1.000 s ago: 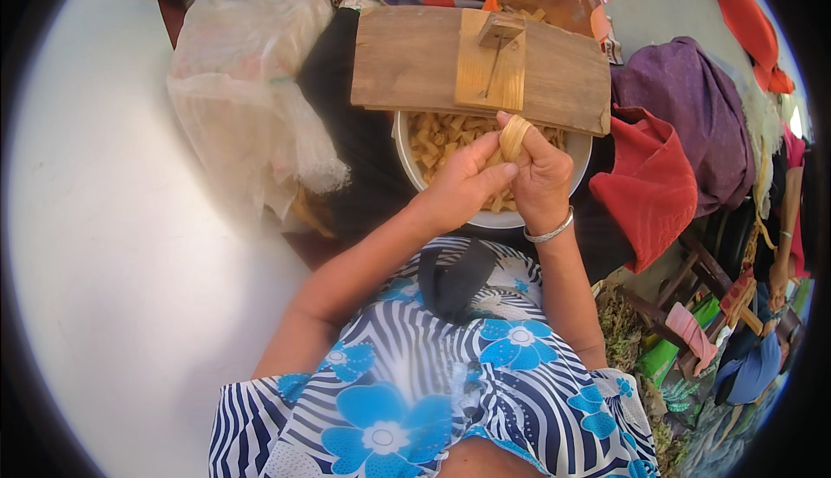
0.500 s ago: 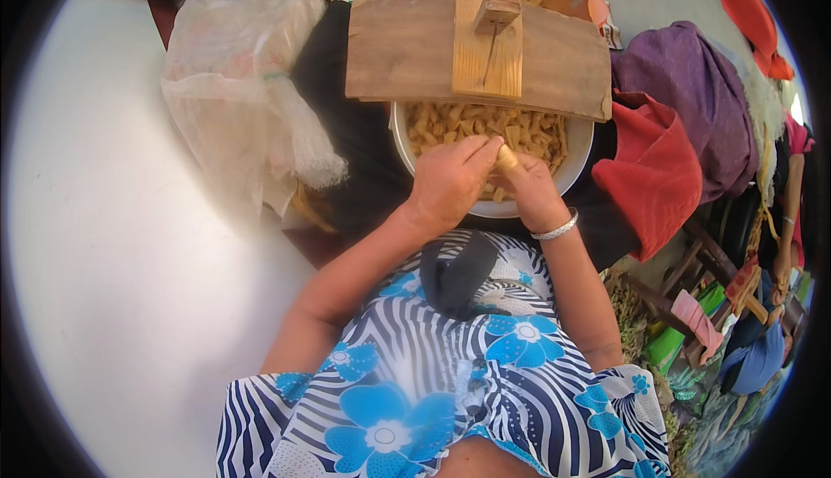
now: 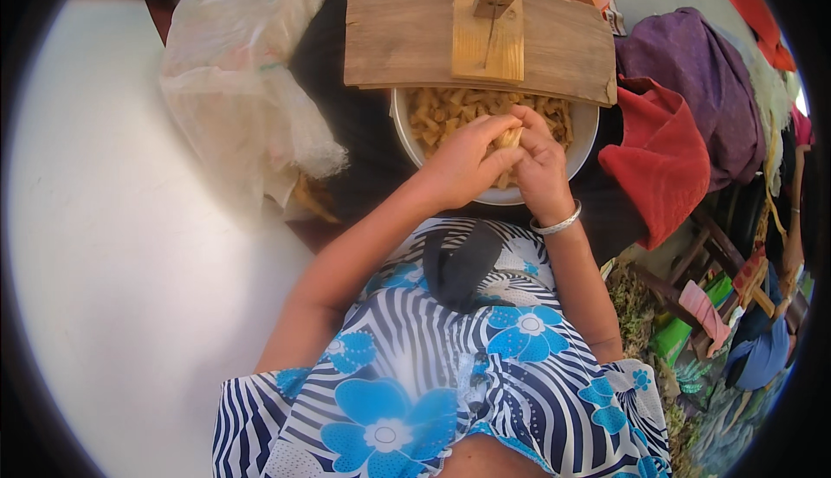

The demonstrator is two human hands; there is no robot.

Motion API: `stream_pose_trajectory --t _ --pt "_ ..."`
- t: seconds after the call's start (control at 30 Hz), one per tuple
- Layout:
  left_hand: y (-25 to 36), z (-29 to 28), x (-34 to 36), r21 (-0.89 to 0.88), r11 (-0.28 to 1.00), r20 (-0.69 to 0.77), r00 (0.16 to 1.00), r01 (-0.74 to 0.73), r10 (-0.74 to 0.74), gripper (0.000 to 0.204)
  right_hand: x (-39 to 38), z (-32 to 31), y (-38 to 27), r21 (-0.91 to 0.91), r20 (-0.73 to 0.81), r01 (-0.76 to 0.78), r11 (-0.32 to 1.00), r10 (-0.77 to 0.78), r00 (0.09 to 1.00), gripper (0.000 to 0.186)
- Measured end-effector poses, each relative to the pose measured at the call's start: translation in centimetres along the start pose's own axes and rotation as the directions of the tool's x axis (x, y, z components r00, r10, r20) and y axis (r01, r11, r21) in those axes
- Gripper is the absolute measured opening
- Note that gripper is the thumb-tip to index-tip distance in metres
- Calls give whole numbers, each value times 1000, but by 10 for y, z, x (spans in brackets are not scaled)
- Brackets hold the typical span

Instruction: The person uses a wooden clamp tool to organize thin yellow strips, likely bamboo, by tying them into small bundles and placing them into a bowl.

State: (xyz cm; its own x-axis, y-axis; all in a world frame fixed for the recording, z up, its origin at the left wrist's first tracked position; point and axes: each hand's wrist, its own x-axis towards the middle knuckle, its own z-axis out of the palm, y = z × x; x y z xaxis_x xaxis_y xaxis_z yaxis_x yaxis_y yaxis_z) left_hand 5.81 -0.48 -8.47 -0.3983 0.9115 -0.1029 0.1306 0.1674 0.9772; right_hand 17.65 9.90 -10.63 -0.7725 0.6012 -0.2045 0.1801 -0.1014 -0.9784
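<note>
Straw-coloured, the small folded piece (image 3: 509,138) is held, I observe, above the white bowl (image 3: 589,137), pinched between the nearly closed fingers of the left hand (image 3: 467,163) and right hand (image 3: 544,166). Tan pieces (image 3: 437,118) lie inside; a wooden board (image 3: 394,36) overhangs the bowl's far side.

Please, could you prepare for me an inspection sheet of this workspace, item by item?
Surface: wooden board hides the far side of a white basin.
Job's things: many tan pieces in the basin; a single tan piece held above.
Clutter: translucent bag left; red cloth and purple cloth right.
Grips: left grip and right grip both hold the single tan piece.
Cables: nothing seen.
Surroundings: another person's arm, far right.
</note>
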Motion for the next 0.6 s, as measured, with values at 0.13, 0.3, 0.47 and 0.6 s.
stream_pose_trajectory --t 0.13,0.3,0.47,0.6 --pt "-2 5 7 15 981 -7 981 194 -194 27 -3 3 2 -405 -40 249 880 -289 957 12" --pt "-20 14 3 -347 900 -100 944 264 -315 21 -5 7 -12 -309 -80 187 932 -221 972 10" --pt "8 19 -26 -569 679 153 871 464 -467 25 19 -1 -6 -92 -292 179 980 -198 936 12" --pt "-4 13 -37 -126 939 64 947 321 -315 23 39 -37 7 461 -332 70 885 99 938 26"
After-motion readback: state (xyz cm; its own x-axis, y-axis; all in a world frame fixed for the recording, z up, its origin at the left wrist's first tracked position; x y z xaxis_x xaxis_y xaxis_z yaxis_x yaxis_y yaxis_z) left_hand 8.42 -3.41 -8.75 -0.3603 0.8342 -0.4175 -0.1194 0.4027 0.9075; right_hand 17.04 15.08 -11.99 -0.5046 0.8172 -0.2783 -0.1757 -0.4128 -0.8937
